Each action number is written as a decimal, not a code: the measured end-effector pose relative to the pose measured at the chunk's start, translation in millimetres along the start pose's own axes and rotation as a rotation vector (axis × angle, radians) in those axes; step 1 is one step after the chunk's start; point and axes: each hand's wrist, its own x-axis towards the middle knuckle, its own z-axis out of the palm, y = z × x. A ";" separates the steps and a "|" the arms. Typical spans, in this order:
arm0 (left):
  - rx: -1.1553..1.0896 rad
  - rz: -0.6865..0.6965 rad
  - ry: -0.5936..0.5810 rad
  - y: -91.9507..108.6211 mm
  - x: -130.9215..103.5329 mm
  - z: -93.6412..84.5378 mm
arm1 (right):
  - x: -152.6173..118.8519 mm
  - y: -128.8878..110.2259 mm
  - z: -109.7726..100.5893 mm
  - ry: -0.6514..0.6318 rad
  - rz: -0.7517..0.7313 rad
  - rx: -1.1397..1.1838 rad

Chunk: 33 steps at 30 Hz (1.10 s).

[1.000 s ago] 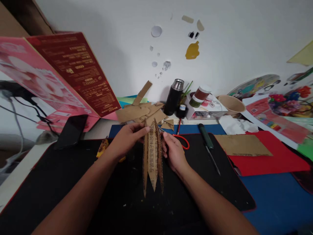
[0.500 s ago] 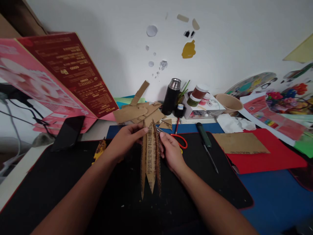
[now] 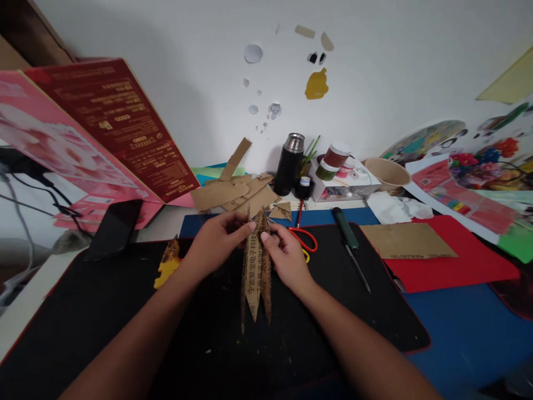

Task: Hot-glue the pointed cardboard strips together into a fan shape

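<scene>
Between my hands, pointed strips of brown corrugated cardboard (image 3: 253, 278) hang tips downward over the black mat (image 3: 333, 311). Printed characters run along them. My left hand (image 3: 222, 239) pinches their upper left side between thumb and fingers. On the right side, my right hand (image 3: 287, 253) grips the upper part, its thumb lying on the printed face. Just beyond my right hand lie scissors with red handles (image 3: 307, 240), partly hidden by it. A yellow object with a dark tip (image 3: 166, 264) rests left of my left forearm.
Cardboard scraps (image 3: 225, 191) lie behind my hands, near a black thermos (image 3: 289, 166). A green-handled tool with a pointed metal shaft (image 3: 345, 228) lies to the right, before red sheets (image 3: 466, 266). A black phone (image 3: 116, 228) and a standing red-and-pink folder (image 3: 112, 122) are at left.
My right thumb has moved left onto the front of the cardboard. The strips have turned slightly and their right-hand strip shows more of its printed face.
</scene>
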 end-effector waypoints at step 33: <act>0.264 0.076 -0.018 -12.3 1.8 1.1 | 0.3 -13.1 -3.1 -0.022 0.044 0.098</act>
